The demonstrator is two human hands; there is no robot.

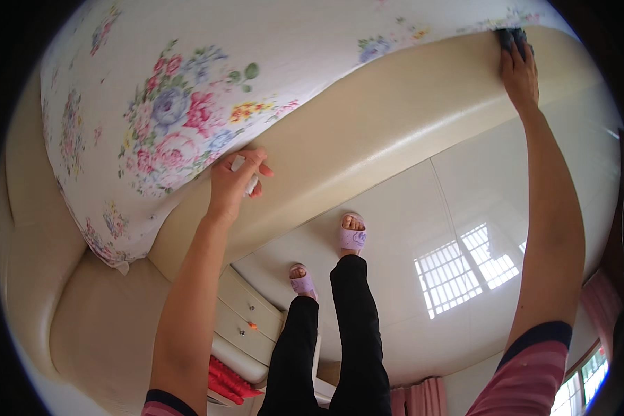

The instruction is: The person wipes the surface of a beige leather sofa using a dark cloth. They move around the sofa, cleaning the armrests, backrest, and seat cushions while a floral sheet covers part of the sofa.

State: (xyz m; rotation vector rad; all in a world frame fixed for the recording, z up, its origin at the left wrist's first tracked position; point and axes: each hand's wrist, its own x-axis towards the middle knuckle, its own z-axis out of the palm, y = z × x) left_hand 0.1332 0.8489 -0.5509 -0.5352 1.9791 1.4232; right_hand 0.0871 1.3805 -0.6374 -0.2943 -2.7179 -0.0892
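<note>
My right hand [520, 78] presses a dark cloth [509, 39] against the top of a cream padded bed rail [379, 104], near its far right end. A white floral bedsheet [291, 62] covers the mattress beside the rail, and its edge meets the cloth. Farther left, my left hand [230, 183] has its fingers curled around a small white wad [251, 185], possibly tissue or cloth. This hand is at the sheet's edge, over the rail; whether it touches the rail is unclear. The fingers partly hide the wad.
A cream bedside cabinet [245, 317] with knobs stands by the bed, red fabric [229, 382] next to it. My feet in pink slippers [352, 236] are on the glossy tiled floor [390, 270]. Pink curtains [426, 398] hang at the bottom. A padded headboard [31, 291] rises at left.
</note>
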